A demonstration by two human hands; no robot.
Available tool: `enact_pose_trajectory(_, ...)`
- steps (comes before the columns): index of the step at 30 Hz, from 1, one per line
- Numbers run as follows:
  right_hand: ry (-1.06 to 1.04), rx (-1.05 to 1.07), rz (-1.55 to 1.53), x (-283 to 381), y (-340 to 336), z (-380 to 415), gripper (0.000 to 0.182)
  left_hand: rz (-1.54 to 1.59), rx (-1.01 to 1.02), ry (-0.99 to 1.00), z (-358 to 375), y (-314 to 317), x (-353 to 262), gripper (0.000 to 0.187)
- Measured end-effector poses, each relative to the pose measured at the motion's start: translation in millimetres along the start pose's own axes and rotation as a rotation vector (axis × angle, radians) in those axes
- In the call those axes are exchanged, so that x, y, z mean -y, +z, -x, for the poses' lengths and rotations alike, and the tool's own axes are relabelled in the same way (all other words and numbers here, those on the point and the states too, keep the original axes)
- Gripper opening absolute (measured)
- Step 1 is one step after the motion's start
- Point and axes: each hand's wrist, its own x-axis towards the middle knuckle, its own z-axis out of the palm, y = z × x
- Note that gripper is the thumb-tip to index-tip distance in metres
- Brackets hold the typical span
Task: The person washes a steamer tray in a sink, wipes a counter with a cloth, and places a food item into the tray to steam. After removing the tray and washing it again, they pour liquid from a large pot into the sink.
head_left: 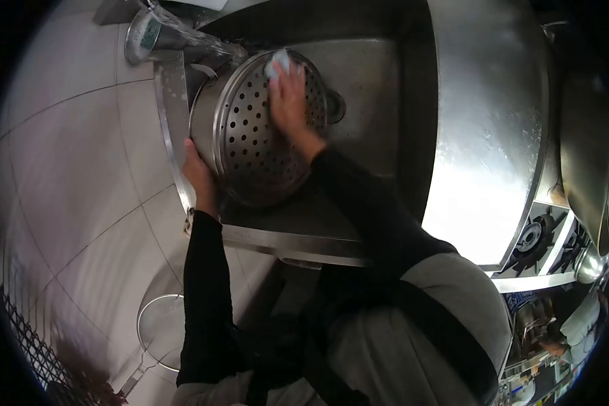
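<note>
- The right hand [289, 101] is pressed flat on the upper part of the pot's perforated face, fingers pointing to the far side, with a small pale, crumpled cloth or pad [278, 63] under the fingertips.
- The left hand [199, 174] is apart from the right one, braced against the pot's left side near the rim of the sink, thumb raised; the rest of its grip cannot be made out.
- Between the hands is a large, round, silver steel pot [205, 122] with rows of round holes in its face. It lies tilted in the left part of the sink, the holed face turned up and to the right.
- A loop-shaped metal handle [204, 70] juts from its far left side, and a darker one [335, 107] shows at its right.
- Water [206, 42] streams at the far left, just beyond the pot.
- Beside the stream stands a shiny steel cup-like container [139, 42] with something greenish inside.
- The deep, grey steel sink [369, 81] extends right of the pot, bordered by a broad, shiny steel worktop [487, 115].
- At the near left, a round wire-rimmed strainer [161, 328] is over the pale tiled floor [74, 196].
- Farther right are a black stove burner [530, 237], a rounded shiny metal vessel [591, 266] and, at the near right, another person [580, 326], partly visible.
</note>
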Motion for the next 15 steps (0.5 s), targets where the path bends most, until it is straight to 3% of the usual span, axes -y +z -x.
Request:
enact_pose_trajectory(1,-0.134,0.026,-0.038,-30.1,5.8,-28.4,0.037,0.032,-0.066,-0.027,1.8,0.4,7.3,0.075)
enact_pose_trajectory(4,0.224,0.46,0.197,-118.6,-1.9,5.3,0.037,0.068,-0.115,-0.04,2.3,7.2,4.6,0.075)
enact_pose_trajectory(6,0.354,0.62,0.217,-102.6,-19.3,27.4,0.036,0.123,-0.09,-0.02,-1.7,2.0,9.9,0.074)
enact_pose_trajectory(8,0.022,0.268,-0.063,-63.2,-6.7,35.0,0.041,0.162,-0.053,-0.011,1.0,5.9,9.2,0.074)
enact_pose_trajectory(10,-0.056,0.262,-0.207,20.5,-6.6,-13.8,0.046,0.248,0.008,-0.016,12.1,4.9,-1.0,0.073)
enact_pose_trajectory(11,-0.179,0.183,-0.13,15.2,11.5,-40.6,0.043,0.238,0.007,-0.02,4.2,7.4,9.5,0.073)
enact_pose_trajectory(12,-0.328,0.15,-0.005,-12.2,23.9,-73.6,0.041,0.154,-0.061,0.138,-13.2,9.2,26.4,0.07)
enact_pose_trajectory(13,-0.163,0.337,0.251,-67.1,46.6,-81.6,0.034,0.091,-0.095,0.203,-12.9,4.1,32.2,0.07)
enact_pose_trajectory(14,0.047,0.487,0.192,-99.4,31.3,-70.5,0.035,0.027,-0.134,0.266,-12.2,-0.8,36.8,0.069)
enact_pose_trajectory(15,0.318,0.648,0.036,-126.6,6.4,-34.1,0.036,-0.001,-0.154,0.154,-1.7,1.4,20.9,0.067)
